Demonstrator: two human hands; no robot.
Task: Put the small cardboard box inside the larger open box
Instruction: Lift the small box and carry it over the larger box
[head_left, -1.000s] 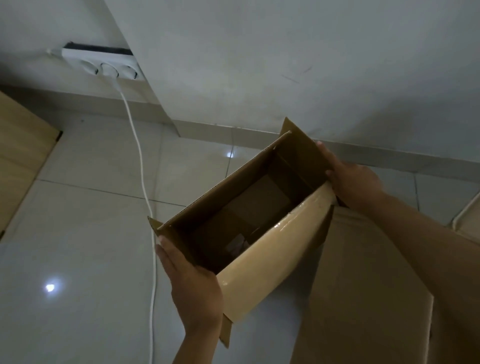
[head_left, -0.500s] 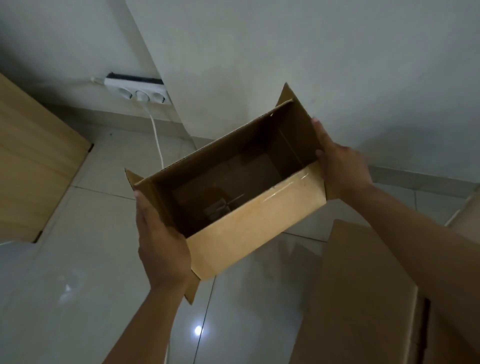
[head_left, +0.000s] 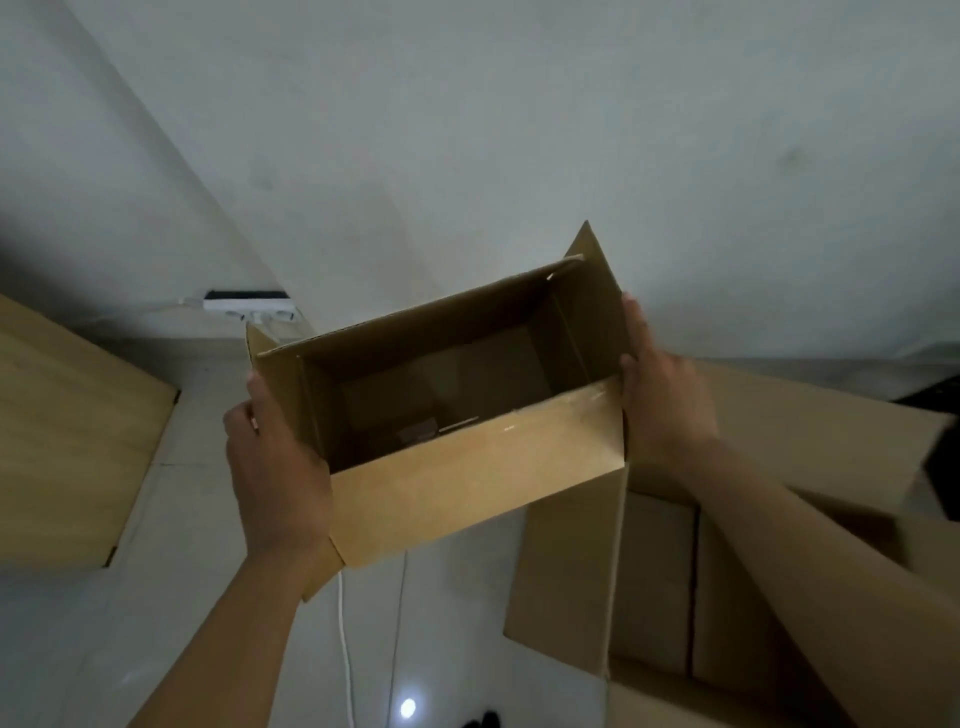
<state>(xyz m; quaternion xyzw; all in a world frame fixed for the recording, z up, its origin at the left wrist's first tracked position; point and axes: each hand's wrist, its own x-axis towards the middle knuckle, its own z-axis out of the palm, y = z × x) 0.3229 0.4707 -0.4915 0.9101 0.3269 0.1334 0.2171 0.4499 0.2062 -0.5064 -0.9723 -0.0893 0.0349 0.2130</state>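
Observation:
I hold the small cardboard box (head_left: 483, 483) in the air with its open top facing me and its flaps spread. My left hand (head_left: 275, 467) grips its left end and my right hand (head_left: 660, 395) grips its right end. Its inside is dark and looks empty apart from a small scrap on the bottom. The larger open box (head_left: 566, 582) stands on the floor at the lower right, with its near flap hanging outward and its floor flaps showing. The small box hangs above and left of the larger box's opening, overlapping its left edge.
A white power strip (head_left: 249, 306) sits by the wall at the back left, and its white cable (head_left: 345, 644) runs across the tiled floor under the small box. A wooden panel (head_left: 67, 441) lies at the left. The wall stands close behind.
I have lifted the small box up and carried it to the right toward the larger box, tilting it more level. More of the larger box's inside now shows.

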